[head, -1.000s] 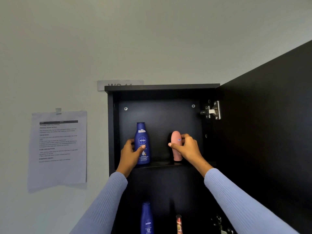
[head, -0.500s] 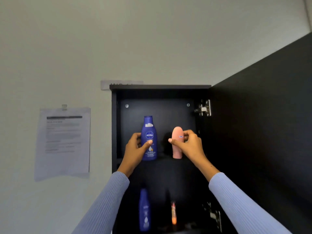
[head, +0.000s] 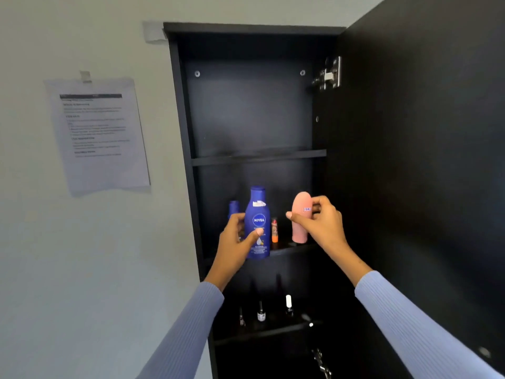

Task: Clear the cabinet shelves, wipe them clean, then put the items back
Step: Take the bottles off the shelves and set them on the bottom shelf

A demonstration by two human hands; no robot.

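Head camera is looking into the open black cabinet [head: 185,132], and the person is clearing it. Their left hand [head: 235,242] is gripping a blue lotion bottle [head: 257,222], thumb across its front and fingers curled behind. Their right hand [head: 319,222] is pinching a pink roll-on [head: 301,217] between thumb and fingertips. Both items are being held upright in front of the middle shelf [head: 295,248], level with it; whether their bases are touching the board is hard to tell, since the frame is a little blurred.

The top shelf [head: 259,157] is standing bare, so I judge the emptying stage is under way and the wiping has not begun. Behind the held bottle, a second blue bottle [head: 234,209] is peeking out, and a small orange tube [head: 274,231] is standing between the two held items. Lower down, a few little nail polish bottles [head: 261,313] are waiting on the shelf below.

Next, the two held items need carrying clear of the cabinet and setting down somewhere outside the view, without knocking the orange tube just beside them. Then the hands are free for what is left on the shelves.
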